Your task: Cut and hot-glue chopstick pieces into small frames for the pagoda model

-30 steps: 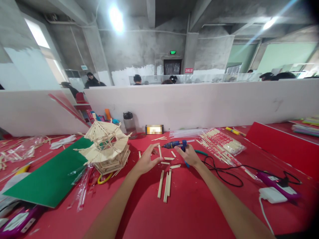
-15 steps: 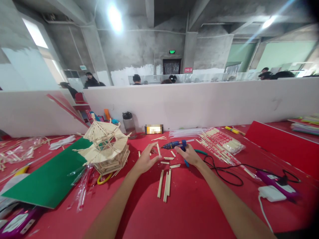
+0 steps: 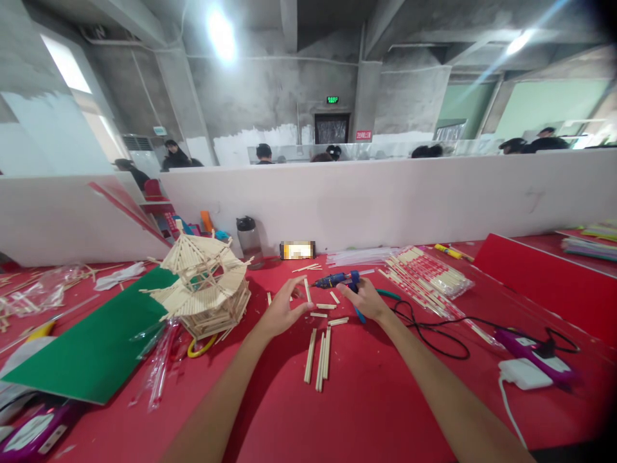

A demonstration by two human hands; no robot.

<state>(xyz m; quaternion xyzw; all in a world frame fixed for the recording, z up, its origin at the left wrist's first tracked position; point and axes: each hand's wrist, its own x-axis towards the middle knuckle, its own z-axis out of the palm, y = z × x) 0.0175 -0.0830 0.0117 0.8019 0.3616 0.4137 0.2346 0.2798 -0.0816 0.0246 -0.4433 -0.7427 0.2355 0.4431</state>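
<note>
Between the thumb and fingers of my left hand (image 3: 283,308) is a short pale wooden stick (image 3: 307,290), held nearly upright. My right hand (image 3: 370,299) is wrapped round a blue glue gun (image 3: 332,281), its nozzle pointing left, close to the stick. Under and between the hands lie several short wooden sticks (image 3: 326,307) on the red tabletop (image 3: 376,399). Nearer to me, longer sticks (image 3: 324,360) rest side by side in small groups. To the left stands a pavilion-like model (image 3: 205,283) built of wooden sticks, with a tiered roof.
A green board (image 3: 96,347) and plastic wrappers (image 3: 159,373) lie left. A bottle (image 3: 249,241) stands by the white partition (image 3: 385,199). Packed sticks (image 3: 438,273), a black cable (image 3: 434,352), a purple power strip (image 3: 535,357) and a red board (image 3: 549,283) are right. People sit beyond.
My hands, the stick and the glue gun stay almost still. Beyond the partition, another head has come into sight at the right.
</note>
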